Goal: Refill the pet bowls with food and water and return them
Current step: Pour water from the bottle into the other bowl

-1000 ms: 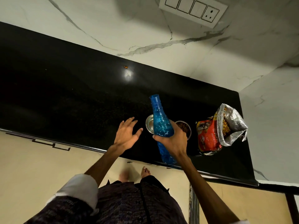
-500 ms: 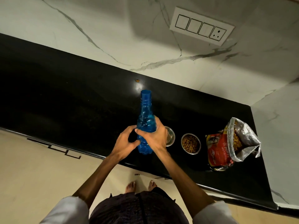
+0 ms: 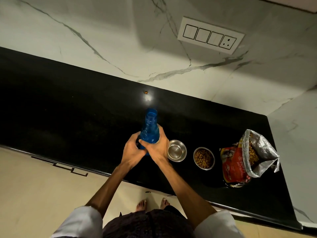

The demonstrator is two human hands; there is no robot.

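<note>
Between the two hands stands the blue bottle, left hand and right hand both wrapped around it; just right, the empty bowl, then the food bowl.

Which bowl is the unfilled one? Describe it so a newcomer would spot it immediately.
Start at the black countertop and follow its front edge rightward to the blue bottle gripped in both hands. Immediately right of the right hand sits the steel bowl; unlike its neighbour, the kibble-filled bowl, it holds no kibble.
</note>
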